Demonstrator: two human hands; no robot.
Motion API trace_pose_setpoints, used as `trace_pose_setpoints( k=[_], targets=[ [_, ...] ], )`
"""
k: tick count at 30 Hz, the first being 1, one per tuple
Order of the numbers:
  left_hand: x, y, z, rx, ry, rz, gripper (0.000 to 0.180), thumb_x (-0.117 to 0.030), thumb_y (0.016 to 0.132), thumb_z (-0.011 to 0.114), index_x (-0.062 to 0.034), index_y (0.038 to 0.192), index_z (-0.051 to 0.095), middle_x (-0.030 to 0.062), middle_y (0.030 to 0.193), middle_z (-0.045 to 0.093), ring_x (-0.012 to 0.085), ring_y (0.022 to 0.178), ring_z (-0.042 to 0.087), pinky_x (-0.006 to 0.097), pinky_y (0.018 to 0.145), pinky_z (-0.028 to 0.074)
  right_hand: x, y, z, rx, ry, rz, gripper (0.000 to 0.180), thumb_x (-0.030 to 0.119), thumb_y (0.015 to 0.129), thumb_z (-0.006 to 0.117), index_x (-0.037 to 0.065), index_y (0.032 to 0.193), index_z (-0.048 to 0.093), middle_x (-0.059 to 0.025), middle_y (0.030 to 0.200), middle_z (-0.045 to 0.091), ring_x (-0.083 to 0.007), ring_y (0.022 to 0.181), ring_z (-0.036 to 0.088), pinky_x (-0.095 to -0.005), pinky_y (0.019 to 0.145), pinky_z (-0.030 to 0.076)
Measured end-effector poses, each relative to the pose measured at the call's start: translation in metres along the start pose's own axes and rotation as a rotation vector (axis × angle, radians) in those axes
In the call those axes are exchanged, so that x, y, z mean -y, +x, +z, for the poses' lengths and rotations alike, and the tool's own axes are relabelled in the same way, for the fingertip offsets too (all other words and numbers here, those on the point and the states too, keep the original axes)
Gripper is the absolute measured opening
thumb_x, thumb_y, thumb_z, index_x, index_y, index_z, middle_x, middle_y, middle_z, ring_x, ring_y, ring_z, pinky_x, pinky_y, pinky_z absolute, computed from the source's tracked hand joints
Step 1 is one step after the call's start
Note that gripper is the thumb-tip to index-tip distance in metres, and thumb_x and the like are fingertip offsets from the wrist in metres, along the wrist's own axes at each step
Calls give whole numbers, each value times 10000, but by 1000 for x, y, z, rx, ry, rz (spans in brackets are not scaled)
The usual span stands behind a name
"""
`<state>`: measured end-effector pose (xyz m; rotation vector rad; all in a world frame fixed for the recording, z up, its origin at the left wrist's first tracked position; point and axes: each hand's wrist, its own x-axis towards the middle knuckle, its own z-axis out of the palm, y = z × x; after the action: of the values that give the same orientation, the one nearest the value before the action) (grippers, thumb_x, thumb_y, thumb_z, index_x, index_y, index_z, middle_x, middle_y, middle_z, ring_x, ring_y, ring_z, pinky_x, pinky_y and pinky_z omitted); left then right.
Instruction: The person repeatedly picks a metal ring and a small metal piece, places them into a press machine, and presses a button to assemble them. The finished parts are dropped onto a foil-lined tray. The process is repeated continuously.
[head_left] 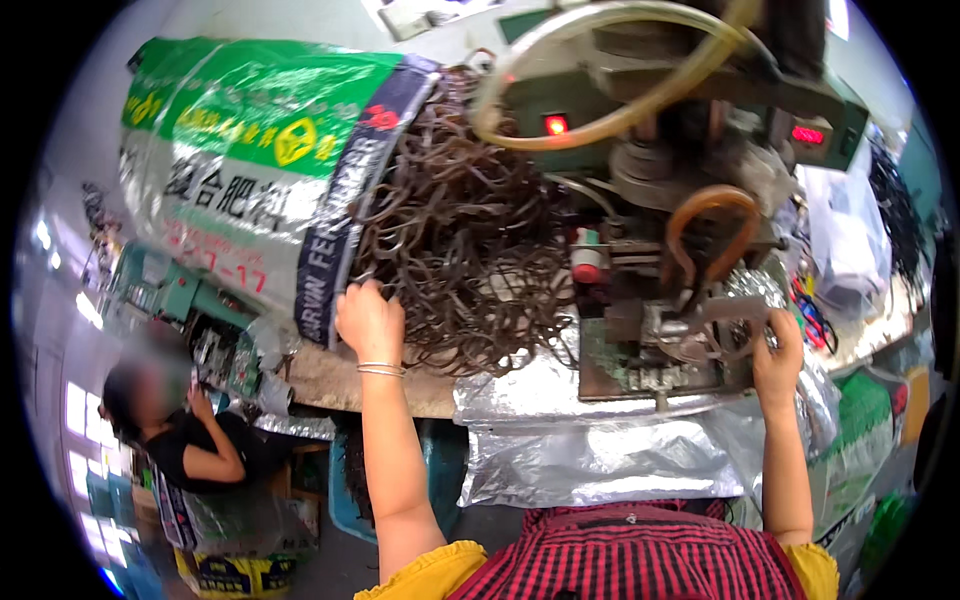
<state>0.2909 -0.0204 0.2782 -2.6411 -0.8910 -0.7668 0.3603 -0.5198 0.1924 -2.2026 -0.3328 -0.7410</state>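
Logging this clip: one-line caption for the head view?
Left hand reaches into tangled dark brown loops; right hand at grey-green bench machine.

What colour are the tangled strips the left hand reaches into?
Dark brown strips, by the left hand; head view.

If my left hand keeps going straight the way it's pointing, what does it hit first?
Most likely the tangle of dark brown loops. The left hand reaches up and away at its near edge, its fingers already at or in the loops. The printed sack lies just to its left, though depth is hard to judge.

Bright windows, cluttered workshop floor
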Motion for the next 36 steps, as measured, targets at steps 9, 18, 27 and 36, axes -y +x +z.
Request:
trace_pose_setpoints(
  k=[9,18,27,36],
  targets=[
    [24,-18,19,97,-432,-75,257,-142,859,702,33,1046,730,183,1032,730,307,914,706,378,820,524,25,-27,-52,88,192,127,187,-33,776,701,36,945,742,-112,891,721,-244,803,677,-335,747,519],
    [-10,-70,-3,179,-2136,-581,310,-106,957,621,-22,1255,619,32,823,623,48,636,519,173,510,383,87,25,33,54,828,264,324,25,818,708,-19,1129,632,-99,1029,674,-170,932,661,-296,841,515],
    [-152,-64,-82,-322,-1656,480,342,21,970,547,-15,1307,588,152,981,662,153,752,595,213,548,516,108,33,26,210,1199,496,476,-30,829,686,-42,1277,524,-80,1064,656,-118,986,623,-257,896,484],
    [-151,-96,-80,-296,-1336,619,325,84,773,610,-61,1035,737,115,909,690,217,743,660,312,617,534,118,17,-19,354,926,231,461,12,862,600,-28,1316,529,-165,1342,558,-256,1215,572,-354,1046,426]
  ],
)
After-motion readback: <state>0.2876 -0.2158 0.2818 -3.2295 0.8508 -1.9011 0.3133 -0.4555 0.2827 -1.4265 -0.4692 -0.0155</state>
